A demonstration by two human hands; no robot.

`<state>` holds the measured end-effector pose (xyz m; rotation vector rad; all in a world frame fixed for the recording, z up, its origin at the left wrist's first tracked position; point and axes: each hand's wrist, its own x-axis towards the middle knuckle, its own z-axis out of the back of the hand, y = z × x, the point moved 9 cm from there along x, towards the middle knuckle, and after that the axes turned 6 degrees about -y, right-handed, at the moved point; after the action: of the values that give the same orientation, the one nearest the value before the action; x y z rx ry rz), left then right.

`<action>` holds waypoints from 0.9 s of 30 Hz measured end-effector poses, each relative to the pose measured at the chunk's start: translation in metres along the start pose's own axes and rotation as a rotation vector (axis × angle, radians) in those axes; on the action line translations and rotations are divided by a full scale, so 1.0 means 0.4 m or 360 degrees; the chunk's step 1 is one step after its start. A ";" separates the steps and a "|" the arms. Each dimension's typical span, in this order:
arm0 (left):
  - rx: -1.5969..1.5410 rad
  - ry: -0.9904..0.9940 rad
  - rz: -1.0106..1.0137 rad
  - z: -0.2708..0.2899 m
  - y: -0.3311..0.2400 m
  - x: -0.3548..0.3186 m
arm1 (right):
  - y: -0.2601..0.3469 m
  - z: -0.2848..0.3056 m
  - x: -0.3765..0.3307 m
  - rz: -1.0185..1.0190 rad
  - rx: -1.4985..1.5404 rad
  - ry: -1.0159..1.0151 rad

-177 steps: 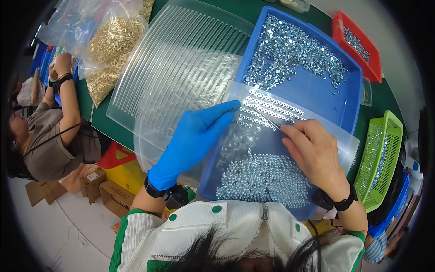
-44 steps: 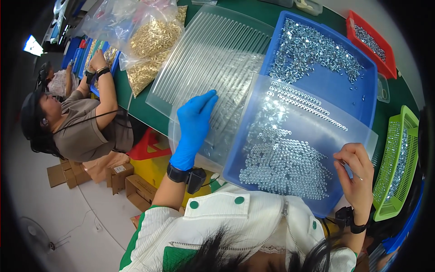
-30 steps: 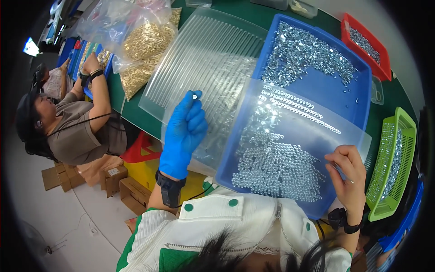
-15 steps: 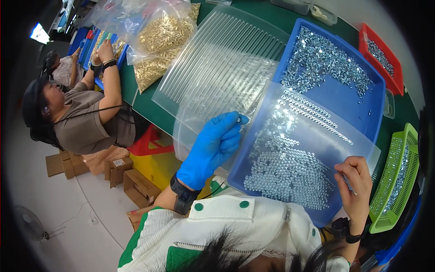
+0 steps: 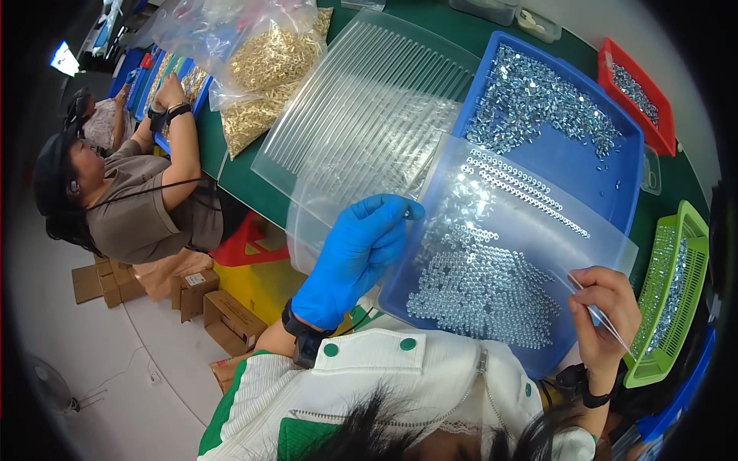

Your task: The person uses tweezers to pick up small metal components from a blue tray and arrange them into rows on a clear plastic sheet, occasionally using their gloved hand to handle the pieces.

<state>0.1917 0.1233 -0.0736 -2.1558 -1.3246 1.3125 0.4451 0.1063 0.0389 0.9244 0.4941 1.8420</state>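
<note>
My left hand [image 5: 355, 250], in a blue glove, is closed in a pinch on a small metal part [image 5: 407, 213] by the left edge of a clear plastic sheet [image 5: 596, 219]. Bare, my right hand [image 5: 607, 300] grips thin metal tweezers [image 5: 612, 330], their tips at the sheet's right side. The sheet lies across the near half of a blue tray [image 5: 573, 160]. On it are rows of small silvery ring-like parts [image 5: 530, 192] and a dense patch of similar parts [image 5: 480, 296] nearer me. Loose silvery pieces [image 5: 530, 100] are heaped at the tray's far end.
Ribbed clear plastic sheets [image 5: 361, 100] lie left of the tray, beside bags of brass-coloured parts [image 5: 269, 65]. A green basket [image 5: 661, 307] and a red bin [image 5: 638, 96] stand to the right. At left, a co-worker [image 5: 131, 203] reaches into another blue tray. Cardboard boxes [image 5: 231, 319] sit below.
The whole view has shifted slightly, with things a little further left. The tweezers in my right hand have turned and show more plainly. My left hand keeps its pinch.
</note>
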 end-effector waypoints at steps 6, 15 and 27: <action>0.0055 0.0005 0.0170 -0.069 0.040 -0.019 | 0.129 -0.058 0.052 0.0297 0.0502 0.0126; 0.0056 0.0112 0.0183 -0.112 0.064 -0.051 | 0.161 -0.109 0.065 0.0512 0.0506 -0.0022; 0.0152 0.0180 0.0192 -0.141 0.077 -0.047 | -0.017 -0.064 0.018 -0.0250 0.1229 -0.0069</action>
<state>0.2517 0.1027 -0.0525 -2.2379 -1.0820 1.2502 0.4276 0.1174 0.0210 1.3737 1.2609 1.4820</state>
